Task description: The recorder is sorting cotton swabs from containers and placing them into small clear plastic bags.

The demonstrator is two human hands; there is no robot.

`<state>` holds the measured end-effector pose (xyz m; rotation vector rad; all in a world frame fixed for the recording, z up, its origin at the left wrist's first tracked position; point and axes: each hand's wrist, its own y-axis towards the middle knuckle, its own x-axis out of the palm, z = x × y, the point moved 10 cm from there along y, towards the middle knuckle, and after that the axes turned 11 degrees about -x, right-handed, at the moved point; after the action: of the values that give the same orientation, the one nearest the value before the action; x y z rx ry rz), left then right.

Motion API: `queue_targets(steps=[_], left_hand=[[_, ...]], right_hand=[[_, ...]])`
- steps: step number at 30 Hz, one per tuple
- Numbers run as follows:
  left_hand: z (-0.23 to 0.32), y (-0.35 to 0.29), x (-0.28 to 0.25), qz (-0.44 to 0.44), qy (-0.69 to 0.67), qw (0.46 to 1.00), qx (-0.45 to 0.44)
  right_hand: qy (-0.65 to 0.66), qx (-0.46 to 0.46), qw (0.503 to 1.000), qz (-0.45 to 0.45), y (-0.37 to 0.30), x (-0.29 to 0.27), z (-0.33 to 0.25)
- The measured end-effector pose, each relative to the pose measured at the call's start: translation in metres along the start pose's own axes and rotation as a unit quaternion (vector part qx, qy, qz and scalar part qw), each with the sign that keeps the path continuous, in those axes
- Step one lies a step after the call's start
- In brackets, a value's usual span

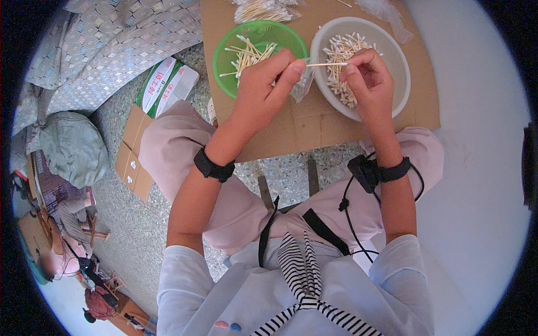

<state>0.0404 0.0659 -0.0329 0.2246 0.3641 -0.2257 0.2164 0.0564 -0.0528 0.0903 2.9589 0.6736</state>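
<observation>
My left hand (266, 84) pinches one end of a cotton swab (325, 64) and also holds a small clear plastic bag (302, 84) below it. At the swab's other end are the fingertips of my right hand (370, 78), which hovers over the white bowl (400, 56) full of cotton swabs. A green bowl (224, 56) with a few swabs sits to the left of the white one. Both bowls rest on a brown cardboard sheet (302, 126) in front of my knees.
More bagged swabs (260, 10) lie at the cardboard's far edge, and a clear bag (386, 14) lies at the far right. A green-and-white carton (165, 84) and flat cardboard (131, 157) sit on the floor to my left. A grey bag (73, 145) and another person (61, 252) are further left.
</observation>
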Motion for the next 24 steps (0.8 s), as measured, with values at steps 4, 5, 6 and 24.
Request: queue_targets(steps=[4,5,6,24], left_hand=[[-0.001,0.0,0.0,-0.006,-0.003,0.999,-0.033],[-0.002,-0.001,-0.001,-0.008,-0.004,0.999,-0.051],[-0.004,0.0,-0.001,-0.007,-0.004,0.999,-0.051],[0.004,-0.007,0.001,-0.01,-0.019,1.0,0.002]], right_hand=[[0.027,0.021,0.999,-0.004,-0.002,0.002,0.004],[0.028,0.021,0.999,-0.005,-0.002,0.003,0.002],[0.03,0.026,0.999,-0.003,-0.002,0.004,0.001],[-0.186,-0.079,0.979,-0.023,0.0,0.006,-0.027]])
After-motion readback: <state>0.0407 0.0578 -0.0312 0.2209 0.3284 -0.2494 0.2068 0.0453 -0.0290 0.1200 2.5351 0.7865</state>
